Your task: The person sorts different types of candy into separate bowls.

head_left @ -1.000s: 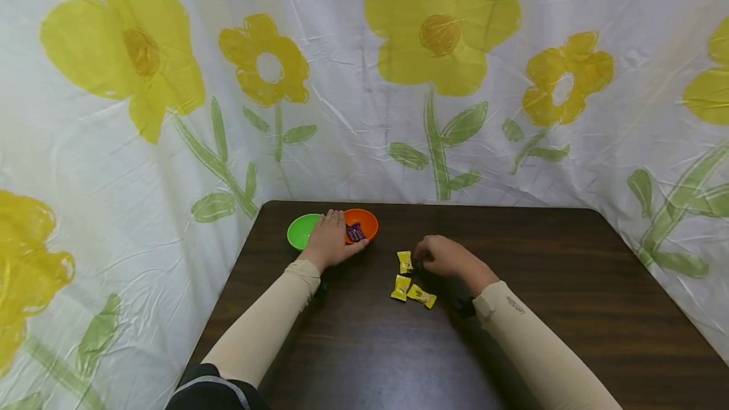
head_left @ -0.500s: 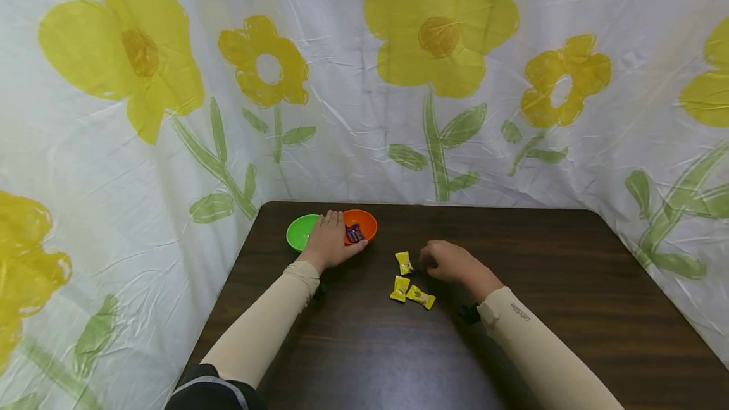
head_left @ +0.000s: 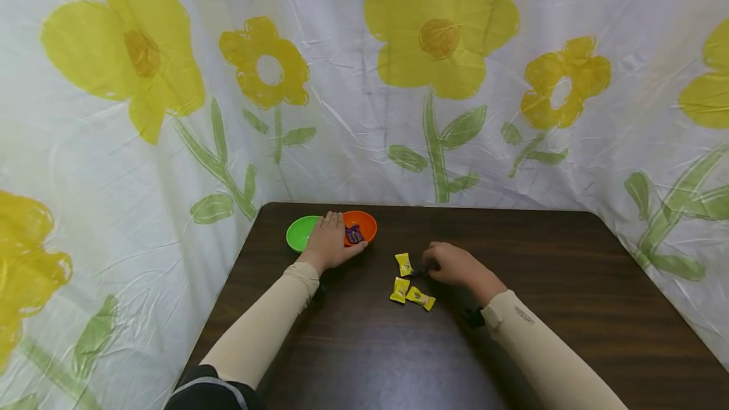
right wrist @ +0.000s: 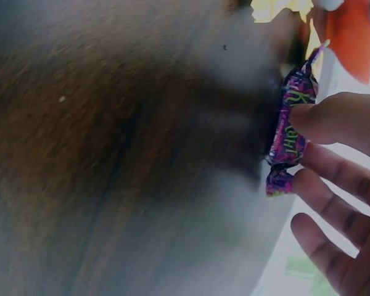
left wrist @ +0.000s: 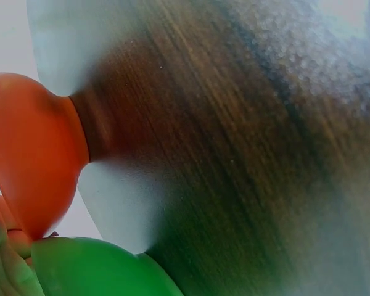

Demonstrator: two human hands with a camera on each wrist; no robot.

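Observation:
My left hand [head_left: 327, 242] rests over the place where a green bowl [head_left: 297, 234] and an orange bowl [head_left: 370, 226] meet, its fingers straight and its thumb spread along the orange bowl's near side. Purple wrapped candy [head_left: 354, 234] lies inside the orange bowl. To the right, my right hand [head_left: 455, 264] pinches another candy in a purple wrapper [right wrist: 291, 117] between thumb and fingers, low over the table. In the right wrist view the twisted wrapper ends show past the fingers. Three yellow wrapped candies [head_left: 404, 264] lie just left of that hand.
Both bowls stand near the far left corner of the dark wooden table [head_left: 541, 258]. Behind its far edge hangs a white curtain [head_left: 342, 144] printed with yellow flowers.
My right hand has shifted slightly right, away from the yellow candies, and the dark wrapper now shows at its fingertips. The left hand stays at the bowls.

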